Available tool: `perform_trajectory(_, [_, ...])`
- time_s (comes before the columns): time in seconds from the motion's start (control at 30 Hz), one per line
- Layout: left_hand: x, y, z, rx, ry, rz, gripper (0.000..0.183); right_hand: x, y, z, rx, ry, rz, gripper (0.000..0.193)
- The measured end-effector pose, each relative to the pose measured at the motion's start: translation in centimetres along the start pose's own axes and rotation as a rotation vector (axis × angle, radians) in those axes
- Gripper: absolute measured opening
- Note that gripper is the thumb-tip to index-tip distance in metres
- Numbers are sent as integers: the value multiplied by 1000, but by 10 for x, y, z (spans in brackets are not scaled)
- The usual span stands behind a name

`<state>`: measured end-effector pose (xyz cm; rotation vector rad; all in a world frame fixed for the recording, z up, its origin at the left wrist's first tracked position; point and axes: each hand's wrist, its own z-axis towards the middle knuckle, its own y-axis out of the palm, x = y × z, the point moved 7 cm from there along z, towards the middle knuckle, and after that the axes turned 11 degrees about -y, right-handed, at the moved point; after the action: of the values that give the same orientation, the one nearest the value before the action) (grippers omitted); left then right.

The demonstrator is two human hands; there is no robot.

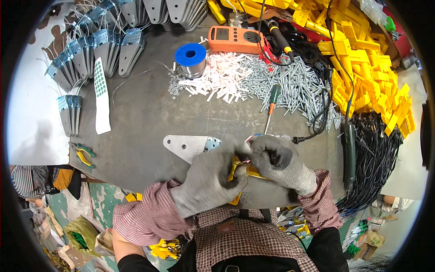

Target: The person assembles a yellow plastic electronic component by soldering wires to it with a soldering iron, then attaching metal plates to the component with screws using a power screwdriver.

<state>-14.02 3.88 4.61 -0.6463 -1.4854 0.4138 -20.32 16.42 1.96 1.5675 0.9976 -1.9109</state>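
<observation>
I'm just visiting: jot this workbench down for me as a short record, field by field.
Left hand: gray-gloved, blurred, at a yellow piece; exact grip unclear
Right hand: gray-gloved, close beside the left, fingers curled; hold unclear
Just beyond left hand: gray metal plate with holes
Far side: blue-rimmed spool, orange meter, loose screws
Left edge: pliers
Right side: black cables

Is a gry counter (145, 109); carries blu spool (190, 62) nr wht tubes (229, 77), org meter (235, 40) behind, loose screws (290, 77) w/ screwdriver (274, 96), yel parts (360, 70) far R, pliers (84, 156) L edge.
</observation>
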Motion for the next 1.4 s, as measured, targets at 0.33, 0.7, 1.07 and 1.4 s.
perform_trajectory(0.33, [-13,-5,3,5,75,-15,31,-13,-2,7,22,-111,2,5])
perform_trajectory(0.7, [10,1,1,186,188,196,39,-24,-3,2,153,-36,-368,26])
perform_trajectory(1.07, [15,12,7,115,261,303,48,-26,-4,-5,19,-130,-565,39])
perform_trajectory(1.4, [-20,0,16,19,-249,-384,29,-48,-2,-5,-77,-396,-743,56])
